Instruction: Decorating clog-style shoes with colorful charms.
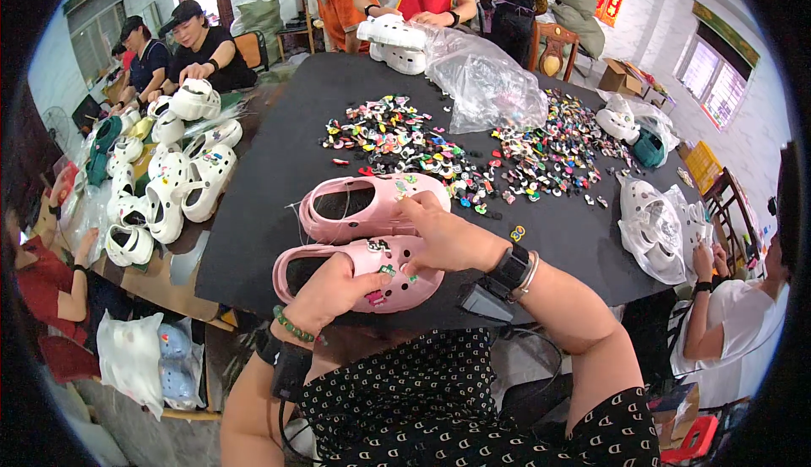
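Note:
Two pink clogs lie side by side on the black table. The near pink clog is gripped by my left hand at its side. My right hand rests on its upper, fingers pinched at a small charm. Several small colourful charms sit in the holes of its upper. Just behind it lies the far pink clog, which has a few charms on its toe. A wide scatter of small colourful charms covers the table's middle beyond the clogs.
White clogs are piled on the left bench, more sit at the far edge and right. A crumpled clear plastic bag lies on the table. Other people sit around the table.

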The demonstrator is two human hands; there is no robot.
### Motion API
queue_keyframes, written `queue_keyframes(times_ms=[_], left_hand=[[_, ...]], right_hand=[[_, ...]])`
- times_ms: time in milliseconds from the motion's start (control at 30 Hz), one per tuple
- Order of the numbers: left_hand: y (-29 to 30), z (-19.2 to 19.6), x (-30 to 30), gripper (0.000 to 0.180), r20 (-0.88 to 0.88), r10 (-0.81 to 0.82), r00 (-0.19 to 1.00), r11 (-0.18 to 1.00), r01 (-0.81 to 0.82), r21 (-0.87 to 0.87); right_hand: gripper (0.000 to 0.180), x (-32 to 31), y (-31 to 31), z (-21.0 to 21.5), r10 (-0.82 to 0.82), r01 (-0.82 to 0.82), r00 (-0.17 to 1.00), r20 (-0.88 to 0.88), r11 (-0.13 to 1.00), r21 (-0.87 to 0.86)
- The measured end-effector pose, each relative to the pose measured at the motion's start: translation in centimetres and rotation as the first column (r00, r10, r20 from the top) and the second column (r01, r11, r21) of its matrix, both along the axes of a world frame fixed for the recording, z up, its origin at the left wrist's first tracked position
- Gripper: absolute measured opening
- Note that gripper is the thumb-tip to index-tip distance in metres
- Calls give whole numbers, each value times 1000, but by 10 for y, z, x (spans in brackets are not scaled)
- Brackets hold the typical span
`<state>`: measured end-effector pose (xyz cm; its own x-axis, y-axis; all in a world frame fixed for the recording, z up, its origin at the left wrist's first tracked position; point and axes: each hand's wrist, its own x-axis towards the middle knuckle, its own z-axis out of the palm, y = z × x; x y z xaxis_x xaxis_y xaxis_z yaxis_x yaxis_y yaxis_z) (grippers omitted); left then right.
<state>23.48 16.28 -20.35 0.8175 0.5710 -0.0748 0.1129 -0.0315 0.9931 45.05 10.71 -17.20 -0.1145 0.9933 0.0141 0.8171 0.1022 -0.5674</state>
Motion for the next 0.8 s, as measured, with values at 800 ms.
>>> queue_keyframes(times_ms=[800], left_hand=[[14,-13,17,33,-51,233,971,871,-186,455]], right_hand=[[47,10,-27,-65,-20,58,936,-351,994,98]])
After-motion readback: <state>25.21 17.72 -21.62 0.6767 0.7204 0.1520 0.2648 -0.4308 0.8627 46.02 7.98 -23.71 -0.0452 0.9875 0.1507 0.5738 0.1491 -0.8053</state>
